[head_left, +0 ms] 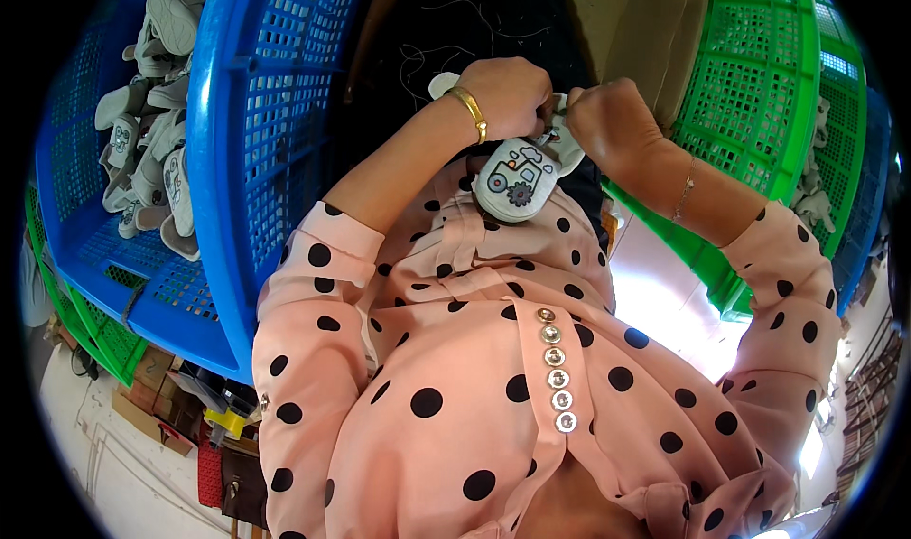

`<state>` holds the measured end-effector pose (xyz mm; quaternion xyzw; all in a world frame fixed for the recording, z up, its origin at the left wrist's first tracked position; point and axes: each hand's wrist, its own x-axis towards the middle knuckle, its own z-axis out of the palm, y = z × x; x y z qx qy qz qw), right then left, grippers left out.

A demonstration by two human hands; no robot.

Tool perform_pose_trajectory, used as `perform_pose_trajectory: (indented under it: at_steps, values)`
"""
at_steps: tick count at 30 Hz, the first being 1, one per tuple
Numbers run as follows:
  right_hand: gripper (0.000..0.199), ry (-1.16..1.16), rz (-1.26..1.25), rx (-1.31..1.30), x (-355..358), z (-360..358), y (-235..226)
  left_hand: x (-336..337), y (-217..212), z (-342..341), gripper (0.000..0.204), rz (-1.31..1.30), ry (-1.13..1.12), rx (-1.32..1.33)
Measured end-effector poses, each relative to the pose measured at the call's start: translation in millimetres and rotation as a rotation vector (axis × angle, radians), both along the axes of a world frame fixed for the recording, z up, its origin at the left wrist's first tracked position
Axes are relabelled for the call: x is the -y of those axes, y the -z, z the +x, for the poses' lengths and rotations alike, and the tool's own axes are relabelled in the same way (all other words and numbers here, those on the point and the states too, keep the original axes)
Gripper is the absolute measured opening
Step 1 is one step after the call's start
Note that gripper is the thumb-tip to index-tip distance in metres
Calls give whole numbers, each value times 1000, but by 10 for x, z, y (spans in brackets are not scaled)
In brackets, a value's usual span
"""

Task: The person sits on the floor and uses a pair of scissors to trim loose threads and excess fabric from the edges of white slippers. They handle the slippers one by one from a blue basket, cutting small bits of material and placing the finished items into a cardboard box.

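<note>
A small white shoe [517, 180] with a tractor and cloud picture on its toe hangs between my hands, close to my lap. My left hand [503, 98] is closed at its upper edge, fingers bent inward. Opposite it, my right hand [612, 121] is curled in a pinch on the shoe's other side. The fingertips of both hands are mostly hidden, so anything small between them cannot be made out. Another rounded white piece [443, 84] shows just behind my left wrist; whether it belongs to a second shoe is unclear.
A large blue plastic basket [204, 131] with many small white shoes [152, 159] stands to my left. On the right is a green basket [750, 93], with more pale shoes [813, 193] beyond it. Loose threads [474, 27] lie on dark cloth ahead, beside brown cardboard [645, 27].
</note>
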<state>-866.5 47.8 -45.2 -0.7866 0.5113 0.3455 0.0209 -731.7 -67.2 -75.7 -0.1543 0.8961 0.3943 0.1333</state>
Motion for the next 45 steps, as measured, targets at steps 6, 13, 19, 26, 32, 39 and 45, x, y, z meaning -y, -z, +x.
perform_pose_trajectory:
  at_steps: [6, 13, 19, 26, 32, 39, 45]
  values:
    - [7, 30, 26, 94, 31, -32, 113, -14, 9, 34, 19, -9, 5, 4]
    - [25, 229, -9, 334, 57, -30, -409, 13, 34, 392, 18, 239, -130, -159]
    - [53, 855, -103, 760, -35, -317, -235, -97, -3, 458, 15, 185, -327, -180]
    - [47, 1479, 192, 1292, -149, -166, 230, -126, -2, 426, 16, 59, -337, -335]
    - [42, 1476, 198, 1296, -156, -157, 280, -226, 161, 352, 15, -209, -157, -371]
    - [41, 1456, 186, 1300, -189, -147, 345, -182, 251, 225, 14, -305, -1, -288]
    - [40, 1452, 196, 1341, -189, -147, 309, 55, 9, 420, 14, 429, -441, -276]
